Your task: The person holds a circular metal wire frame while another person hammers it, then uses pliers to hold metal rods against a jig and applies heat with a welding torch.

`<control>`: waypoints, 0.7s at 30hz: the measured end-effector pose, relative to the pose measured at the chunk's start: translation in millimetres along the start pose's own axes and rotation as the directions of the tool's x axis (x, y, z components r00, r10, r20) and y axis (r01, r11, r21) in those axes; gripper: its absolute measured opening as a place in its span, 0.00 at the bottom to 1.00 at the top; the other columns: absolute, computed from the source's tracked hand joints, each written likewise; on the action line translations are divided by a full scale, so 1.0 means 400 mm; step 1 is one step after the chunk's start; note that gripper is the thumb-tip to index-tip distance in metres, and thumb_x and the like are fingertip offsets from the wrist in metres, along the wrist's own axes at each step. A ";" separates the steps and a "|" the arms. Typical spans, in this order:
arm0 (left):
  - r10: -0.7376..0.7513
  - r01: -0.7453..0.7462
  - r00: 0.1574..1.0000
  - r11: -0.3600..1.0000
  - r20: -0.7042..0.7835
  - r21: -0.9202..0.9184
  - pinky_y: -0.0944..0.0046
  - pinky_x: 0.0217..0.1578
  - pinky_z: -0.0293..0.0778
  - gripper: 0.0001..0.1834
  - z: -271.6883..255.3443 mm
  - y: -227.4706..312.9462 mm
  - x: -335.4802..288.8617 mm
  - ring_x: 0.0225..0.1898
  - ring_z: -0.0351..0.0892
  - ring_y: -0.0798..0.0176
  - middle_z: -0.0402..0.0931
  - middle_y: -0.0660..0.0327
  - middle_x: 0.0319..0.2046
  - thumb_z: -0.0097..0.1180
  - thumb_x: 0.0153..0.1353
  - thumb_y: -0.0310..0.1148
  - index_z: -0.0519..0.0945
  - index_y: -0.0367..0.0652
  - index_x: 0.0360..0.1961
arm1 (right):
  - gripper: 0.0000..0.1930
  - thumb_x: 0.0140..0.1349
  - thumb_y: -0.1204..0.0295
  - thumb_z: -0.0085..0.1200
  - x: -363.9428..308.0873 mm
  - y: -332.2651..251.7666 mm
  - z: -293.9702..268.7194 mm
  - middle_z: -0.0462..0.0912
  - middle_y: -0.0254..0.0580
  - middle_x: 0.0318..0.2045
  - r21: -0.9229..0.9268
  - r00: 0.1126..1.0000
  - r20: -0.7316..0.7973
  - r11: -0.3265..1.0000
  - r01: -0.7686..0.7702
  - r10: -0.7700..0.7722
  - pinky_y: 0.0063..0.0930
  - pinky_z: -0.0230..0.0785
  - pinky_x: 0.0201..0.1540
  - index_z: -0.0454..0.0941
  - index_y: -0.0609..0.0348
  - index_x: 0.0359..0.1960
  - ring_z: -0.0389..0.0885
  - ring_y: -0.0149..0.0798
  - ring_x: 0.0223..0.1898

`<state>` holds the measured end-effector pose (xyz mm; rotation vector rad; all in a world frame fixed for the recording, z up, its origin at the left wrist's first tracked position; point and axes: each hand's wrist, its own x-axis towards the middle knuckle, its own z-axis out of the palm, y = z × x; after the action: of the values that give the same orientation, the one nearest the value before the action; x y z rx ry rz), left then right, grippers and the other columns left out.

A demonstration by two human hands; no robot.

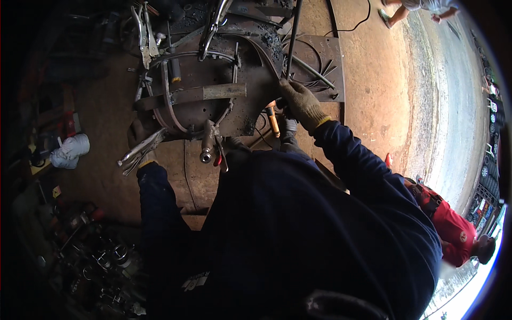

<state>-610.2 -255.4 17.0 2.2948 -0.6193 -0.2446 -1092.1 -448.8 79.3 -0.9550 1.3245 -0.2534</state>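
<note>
On a dark steel work table (256, 114) lies a round frame of bent metal bar (168, 101), with a flat metal bar (224, 92) across it. Locking pliers (143, 37) clamp at its far left, and another pair (214, 26) at the far side. My gloved right hand (304, 104) is closed at the table's right side, around the lower end of a long dark rod (293, 42). A curved metal strip (261, 50) also runs to its fingers. My gloved left hand (137, 136) is at the near left corner, beside more locking pliers (141, 146); its fingers are mostly hidden.
An orange-handled hammer (273, 121) hangs at the near right table edge. Loose rods (314, 72) lie on a metal plate at right. A white bundle (71, 151) sits at left. A person in red (453, 229) is at right; another person's legs (397, 15) show at top right.
</note>
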 end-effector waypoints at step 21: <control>0.930 -0.975 0.220 0.205 0.295 0.080 0.59 0.48 0.83 0.18 -0.212 0.877 -0.406 0.47 0.84 0.56 0.84 0.56 0.50 0.61 0.69 0.40 0.84 0.41 0.53 | 0.14 0.66 0.63 0.66 -0.199 -0.236 -0.247 0.89 0.43 0.36 -0.288 0.448 0.540 0.344 0.894 -0.713 0.30 0.79 0.41 0.89 0.59 0.45 0.88 0.37 0.36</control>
<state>-848.0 -337.7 322.3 1.6054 -2.1797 0.2853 -1169.9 -498.6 207.8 -2.0726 0.4502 -0.4803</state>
